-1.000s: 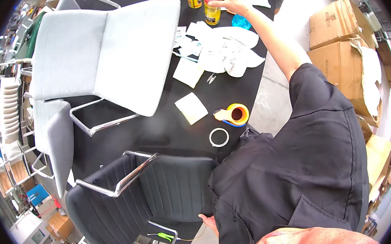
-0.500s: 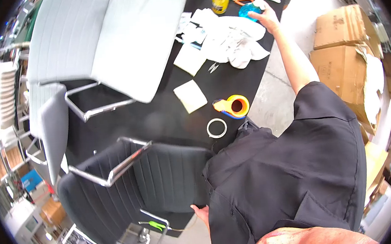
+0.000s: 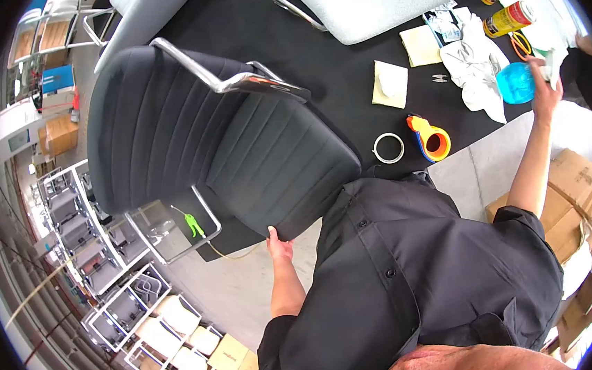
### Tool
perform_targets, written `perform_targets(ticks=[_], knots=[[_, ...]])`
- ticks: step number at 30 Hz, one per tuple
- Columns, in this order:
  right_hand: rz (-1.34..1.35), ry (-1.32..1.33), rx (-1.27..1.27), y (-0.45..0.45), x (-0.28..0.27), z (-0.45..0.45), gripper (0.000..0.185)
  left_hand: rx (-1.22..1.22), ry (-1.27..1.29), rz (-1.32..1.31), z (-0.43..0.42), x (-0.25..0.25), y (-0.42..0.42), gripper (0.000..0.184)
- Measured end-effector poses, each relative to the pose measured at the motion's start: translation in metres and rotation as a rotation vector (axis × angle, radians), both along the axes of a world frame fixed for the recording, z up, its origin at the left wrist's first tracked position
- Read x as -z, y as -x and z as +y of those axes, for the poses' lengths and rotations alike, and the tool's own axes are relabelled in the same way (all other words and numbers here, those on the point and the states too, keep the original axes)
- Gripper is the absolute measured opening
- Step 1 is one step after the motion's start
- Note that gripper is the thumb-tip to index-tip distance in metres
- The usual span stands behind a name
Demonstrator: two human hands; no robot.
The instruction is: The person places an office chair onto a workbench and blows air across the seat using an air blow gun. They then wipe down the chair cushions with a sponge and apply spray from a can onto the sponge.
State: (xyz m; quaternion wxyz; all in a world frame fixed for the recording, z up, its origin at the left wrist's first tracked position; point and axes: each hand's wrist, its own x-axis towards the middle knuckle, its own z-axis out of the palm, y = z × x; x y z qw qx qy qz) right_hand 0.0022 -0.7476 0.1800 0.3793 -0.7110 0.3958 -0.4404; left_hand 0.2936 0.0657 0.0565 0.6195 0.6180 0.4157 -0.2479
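Observation:
At the table's right end, my right hand (image 3: pixel 546 92) is closed round the white top of a spray bottle (image 3: pixel 516 83) with blue liquid. The bottle is beside a crumpled white cloth (image 3: pixel 473 70). My left hand (image 3: pixel 280 247) grips the near edge of a black office chair's seat (image 3: pixel 284 165); some of its fingers are hidden. The chair has a ribbed back (image 3: pixel 159 126) and chrome armrests (image 3: pixel 222 83), and lies tipped on the black-topped table (image 3: pixel 336 77).
Two yellow cans (image 3: pixel 510 19), orange-handled scissors (image 3: pixel 520 45), an orange tape dispenser (image 3: pixel 431 139), a white ring (image 3: pixel 388 148) and pale cloths (image 3: pixel 390 83) lie on the table. A grey chair (image 3: pixel 379 1) is behind. A green air gun (image 3: pixel 193 225) is at left; cardboard boxes (image 3: pixel 577 180) stand right.
My view has swung toward the left, and the black chair has turned and shifted. My left hand stays on its seat edge; my right hand still has the spray bottle.

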Motion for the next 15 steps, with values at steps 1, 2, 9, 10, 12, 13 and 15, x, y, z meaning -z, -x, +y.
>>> perform_targets(ticks=[1,2,9,10,12,13,15], knots=[[0.092,-0.094,-0.161,-0.008,-0.004,0.005,0.025,-0.031,0.003,-0.017,0.002,0.003,0.0,0.069],[0.192,-0.187,-0.309,-0.011,-0.006,0.014,0.03,-0.051,0.011,-0.028,0.001,0.008,-0.002,0.069],[0.618,0.032,-0.539,-0.089,0.033,0.098,0.062,-0.026,0.22,-0.138,0.02,0.03,0.0,0.066],[0.649,0.124,-0.603,-0.097,0.035,0.105,0.066,-0.024,0.224,-0.128,0.017,0.029,0.002,0.066],[0.543,-0.543,-0.823,-0.11,0.033,0.117,0.069,-0.038,0.149,-0.129,0.013,0.022,0.001,0.064],[0.424,-0.605,-0.897,-0.114,0.043,0.123,0.071,-0.04,0.151,-0.126,0.014,0.024,0.002,0.064],[0.579,-0.519,-0.969,-0.124,0.041,0.131,0.068,-0.02,0.176,-0.182,0.013,0.024,0.004,0.065]])
